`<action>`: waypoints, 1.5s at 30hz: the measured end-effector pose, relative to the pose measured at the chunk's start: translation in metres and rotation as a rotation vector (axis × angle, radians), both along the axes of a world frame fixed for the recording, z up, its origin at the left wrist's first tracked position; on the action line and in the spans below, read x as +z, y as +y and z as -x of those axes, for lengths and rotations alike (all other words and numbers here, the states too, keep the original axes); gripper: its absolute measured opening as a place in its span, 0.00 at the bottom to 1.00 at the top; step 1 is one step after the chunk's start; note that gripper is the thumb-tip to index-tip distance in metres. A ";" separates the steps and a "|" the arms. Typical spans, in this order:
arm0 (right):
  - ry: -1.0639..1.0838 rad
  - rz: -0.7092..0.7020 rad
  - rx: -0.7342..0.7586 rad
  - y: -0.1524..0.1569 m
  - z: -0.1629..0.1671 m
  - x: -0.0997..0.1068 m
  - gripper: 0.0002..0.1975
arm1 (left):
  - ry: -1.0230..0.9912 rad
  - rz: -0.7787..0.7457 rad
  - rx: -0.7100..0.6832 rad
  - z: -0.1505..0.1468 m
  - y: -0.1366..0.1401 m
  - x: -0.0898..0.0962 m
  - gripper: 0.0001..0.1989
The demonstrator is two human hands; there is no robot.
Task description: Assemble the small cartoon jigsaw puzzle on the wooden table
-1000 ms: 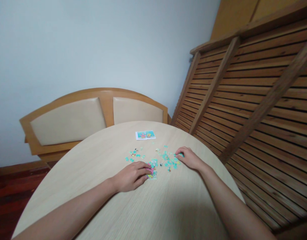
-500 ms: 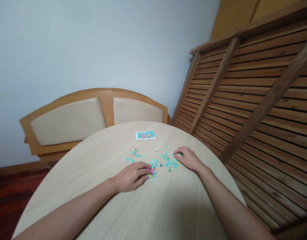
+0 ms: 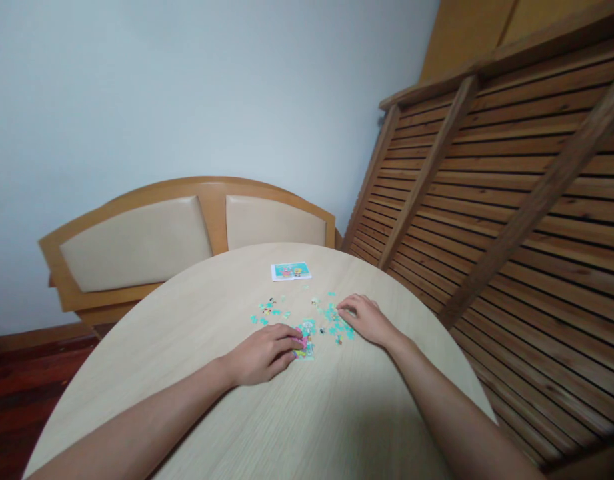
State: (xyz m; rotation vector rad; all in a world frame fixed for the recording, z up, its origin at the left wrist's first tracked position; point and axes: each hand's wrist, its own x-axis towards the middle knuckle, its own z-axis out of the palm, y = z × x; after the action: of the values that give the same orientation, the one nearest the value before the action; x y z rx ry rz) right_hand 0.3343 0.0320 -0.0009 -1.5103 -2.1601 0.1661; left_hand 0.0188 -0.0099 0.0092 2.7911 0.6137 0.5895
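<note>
My left hand (image 3: 267,352) lies on the table with its fingers stretched over a joined part of a jigsaw puzzle (image 3: 308,340). Pink, yellow and teal show on that part; its left side is hidden under the fingers. Over the right-hand heap of loose puzzle pieces (image 3: 333,316) is my right hand (image 3: 369,319), fingers lightly bent and thumb a little apart from them. Its fingertips are at the heap's upper right edge, and I see no piece held. More loose teal pieces (image 3: 265,320) are scattered beyond my left hand.
A picture card or leaflet (image 3: 291,271) with cartoon figures lies toward the far side of the round wooden table (image 3: 227,427). Behind it stands a bench back with cream panels (image 3: 275,222). A slatted wooden frame (image 3: 437,193) leans along the right.
My right hand has shifted a little to the left, further over the loose pieces, covering a yellow one. My left hand stays on the joined puzzle part.
</note>
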 end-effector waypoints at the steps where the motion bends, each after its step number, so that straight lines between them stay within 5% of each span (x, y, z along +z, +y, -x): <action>1: -0.005 0.003 -0.003 -0.001 0.003 0.000 0.10 | 0.004 0.001 0.002 0.000 0.000 0.000 0.15; 15: -0.066 -0.052 -0.244 -0.002 0.014 0.001 0.06 | -0.007 -0.004 -0.005 -0.002 -0.001 0.002 0.15; 35: -0.034 0.092 0.398 -0.023 0.031 0.019 0.08 | 0.015 -0.015 0.007 -0.002 0.001 0.000 0.15; 45: -0.008 0.118 0.386 -0.027 0.035 0.023 0.07 | 0.020 -0.030 0.034 -0.003 0.001 0.000 0.15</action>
State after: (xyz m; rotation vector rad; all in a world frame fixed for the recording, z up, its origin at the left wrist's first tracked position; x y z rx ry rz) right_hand 0.2993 0.0050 0.0220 -1.1366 -2.4662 0.4249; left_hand 0.0216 -0.0088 0.0087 2.8231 0.6634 0.5830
